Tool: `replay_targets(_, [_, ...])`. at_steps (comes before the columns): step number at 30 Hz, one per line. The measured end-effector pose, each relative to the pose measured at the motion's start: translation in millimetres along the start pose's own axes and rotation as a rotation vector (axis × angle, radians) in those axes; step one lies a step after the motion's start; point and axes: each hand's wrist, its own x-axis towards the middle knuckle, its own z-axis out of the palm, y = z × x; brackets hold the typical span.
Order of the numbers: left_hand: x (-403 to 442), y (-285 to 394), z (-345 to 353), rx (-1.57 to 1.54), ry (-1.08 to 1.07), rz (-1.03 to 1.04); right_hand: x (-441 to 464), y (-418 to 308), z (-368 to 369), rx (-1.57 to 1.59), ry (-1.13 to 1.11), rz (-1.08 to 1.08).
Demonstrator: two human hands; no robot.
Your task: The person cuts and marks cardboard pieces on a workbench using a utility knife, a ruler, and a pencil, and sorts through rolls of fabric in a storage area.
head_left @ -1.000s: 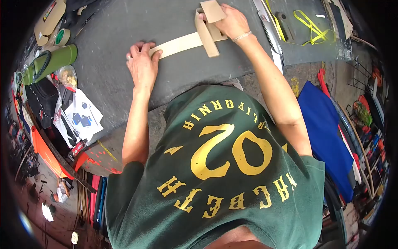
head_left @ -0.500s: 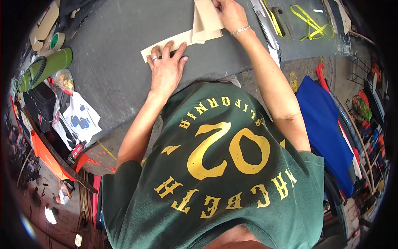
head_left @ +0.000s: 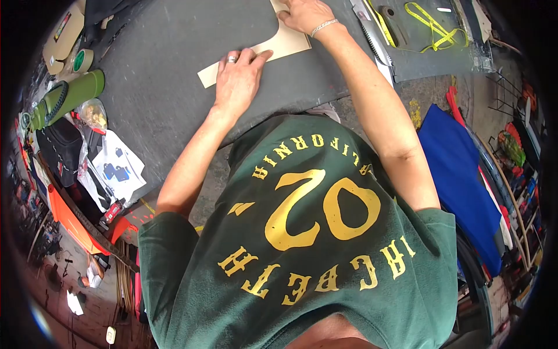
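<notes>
A tan L-shaped piece of thin cardboard lies on the dark tabletop, its curved inner edge facing up and left. My left hand is bent over its lower left arm, fingers curled close together at the upper edge and the thumb pointing right. A ring shows on one finger. My right hand is closed at the upper arm of the cardboard, fingertips at its left edge and partly cut off by the top of the view. The palm covers part of the piece.
Right of the cardboard lie a serrated blade, a dark oblong tool and a yellow measuring tape. At left are a green bottle, a tape roll and printed paper. Blue material hangs at right.
The cardboard showed overlapping, angled layers; now it lies as one flat L shape. My left hand slid right and drew its spread fingers together. My right hand moved left.
</notes>
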Motion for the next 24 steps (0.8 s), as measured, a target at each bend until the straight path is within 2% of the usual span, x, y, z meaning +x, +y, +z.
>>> replay_targets(3, [-4, -18, 16, -0.050, 0.112, 0.080, -13, -2, -6, -0.005, -0.031, -0.029])
replay_targets(6, [-5, -24, 26, -0.062, 0.180, 0.111, -46, 15, -9, -0.100, 0.173, -0.367])
replay_targets(8, [-6, -27, 29, -0.063, 0.190, 0.099, -62, 27, -8, -0.119, 0.134, -0.407])
replay_targets(19, [-8, -29, 32, -0.046, 0.126, 0.093, -70, 42, -4, -0.120, 0.087, -0.430])
replay_targets(24, [-32, -26, 24, 0.136, 0.008, -0.026, -68, 44, -9, -0.104, 0.056, -0.443])
